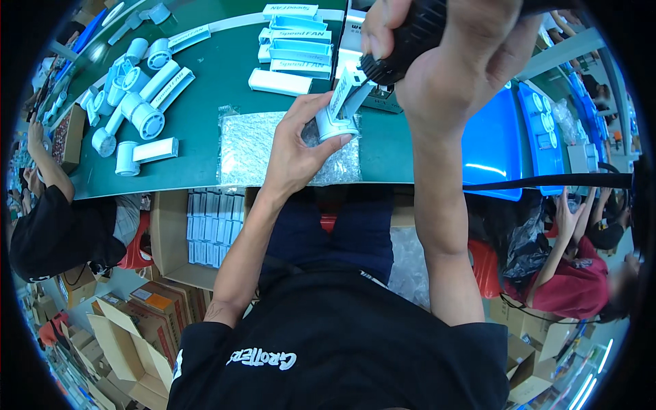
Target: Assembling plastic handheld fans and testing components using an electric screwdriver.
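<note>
White part (337, 117), head view, center: tilted, its round base toward the near side, over bubble wrap (249, 150) on a green table (212, 75); can't tell if it touches the wrap. L hand (297, 147) has it: thumb round the near side of the base, other fingers bent along the far left side, opened only abt. as wide as the part. R hand (471, 55), far and to the right, is wrapped round a black driver (413, 41), fingers curled closed on it; top of the hand is cut off by the frame. Driver's nose points down-left at the part's arm; can't tell if the bit touches.

Far left: loose pile (143, 117) of white pcs, mostly round heads w/ straight arms. Far middle: row (294, 51) of white & pale-blue pcs, one behind another. Right: deep-blue tray (488, 147), then a narrower bin (550, 164) w/ round white pcs.

Near left, below the table edge: carton (169, 225) w/ white pcs in rows. Near middle: wearer's black tee (342, 342). Co-workers sit at both sides: black top (72, 232) left, dark-red top (574, 283) right.
</note>
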{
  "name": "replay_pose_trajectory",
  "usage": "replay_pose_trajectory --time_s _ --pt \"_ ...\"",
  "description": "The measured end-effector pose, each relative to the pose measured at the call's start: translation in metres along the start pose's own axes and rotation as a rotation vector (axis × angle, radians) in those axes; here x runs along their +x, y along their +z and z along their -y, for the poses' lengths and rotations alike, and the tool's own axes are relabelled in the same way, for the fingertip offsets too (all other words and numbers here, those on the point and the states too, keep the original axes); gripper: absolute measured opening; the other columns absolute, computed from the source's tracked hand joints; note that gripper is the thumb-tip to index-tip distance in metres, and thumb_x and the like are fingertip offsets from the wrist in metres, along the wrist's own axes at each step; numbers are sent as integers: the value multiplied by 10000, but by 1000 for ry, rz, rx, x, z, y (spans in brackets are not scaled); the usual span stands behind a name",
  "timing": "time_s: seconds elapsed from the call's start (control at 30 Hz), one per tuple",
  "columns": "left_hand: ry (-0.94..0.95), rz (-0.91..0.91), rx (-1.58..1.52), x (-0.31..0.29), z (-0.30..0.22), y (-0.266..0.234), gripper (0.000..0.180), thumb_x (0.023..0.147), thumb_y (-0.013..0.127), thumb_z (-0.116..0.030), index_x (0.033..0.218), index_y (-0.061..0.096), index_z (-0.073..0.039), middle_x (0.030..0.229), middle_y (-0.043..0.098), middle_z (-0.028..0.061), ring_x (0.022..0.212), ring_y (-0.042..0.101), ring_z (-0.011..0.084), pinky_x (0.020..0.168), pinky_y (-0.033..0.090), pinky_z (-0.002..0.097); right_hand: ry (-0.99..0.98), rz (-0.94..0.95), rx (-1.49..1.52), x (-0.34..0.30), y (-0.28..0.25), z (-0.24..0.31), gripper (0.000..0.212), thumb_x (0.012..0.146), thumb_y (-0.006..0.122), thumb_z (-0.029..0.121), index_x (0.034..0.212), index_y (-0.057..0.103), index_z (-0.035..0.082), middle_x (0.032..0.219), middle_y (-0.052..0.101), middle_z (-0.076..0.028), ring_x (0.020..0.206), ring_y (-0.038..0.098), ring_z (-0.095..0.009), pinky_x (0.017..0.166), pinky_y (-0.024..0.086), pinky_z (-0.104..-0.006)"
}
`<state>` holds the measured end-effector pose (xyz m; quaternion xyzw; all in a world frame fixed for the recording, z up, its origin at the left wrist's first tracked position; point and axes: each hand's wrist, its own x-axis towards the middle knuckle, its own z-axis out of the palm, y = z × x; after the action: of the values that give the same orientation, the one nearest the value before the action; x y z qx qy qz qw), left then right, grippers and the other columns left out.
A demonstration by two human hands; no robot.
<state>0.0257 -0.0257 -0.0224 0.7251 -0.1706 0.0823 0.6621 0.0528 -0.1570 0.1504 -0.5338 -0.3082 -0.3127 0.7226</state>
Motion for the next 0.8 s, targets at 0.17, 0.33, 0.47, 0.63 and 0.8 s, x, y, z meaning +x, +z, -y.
replay_pose_trajectory --time_s 0.17,0.33,0.47,0.63,0.8 --pt "51 -29 115 -2 3 -1 624 755 878 -66 1315 625 39 1234 644 161 1160 626 286 1029 478 377 55 -247 101 -6 16 9 529 1032 666 232 1422 379 19 746 574 -50 483 499 -89 427 378 -229" --pt "63 -87 201 -8 -9 7 594 763 869 -61 1294 619 33 1196 640 184 1128 631 325 1002 486 381 -119 -36 -185 -4 -6 -15 579 1059 535 537 1283 524 2 753 549 -39 559 571 -110 511 489 -259" --pt "26 3 257 -19 -35 0 619 805 860 -78 1348 586 33 1208 638 158 1162 638 291 1009 500 383 -154 -34 139 2 -52 26 559 1073 567 380 1410 434 -46 815 621 -88 568 601 -109 548 532 -257" --pt "-75 -60 -11 21 -77 -85 433 905 783 -91 1298 624 -6 1180 694 57 1062 681 171 985 527 362 171 -50 90 -34 -96 32 520 1051 635 296 1411 460 -36 787 636 -68 614 582 -80 564 483 -232" --pt "-391 -146 -15 178 4 -169 479 958 727 -379 1258 632 -17 1174 696 110 1077 671 233 894 542 356 446 -81 -319 -91 -123 -15 318 1032 626 133 1298 550 -25 884 625 -42 745 589 -85 667 488 -258"
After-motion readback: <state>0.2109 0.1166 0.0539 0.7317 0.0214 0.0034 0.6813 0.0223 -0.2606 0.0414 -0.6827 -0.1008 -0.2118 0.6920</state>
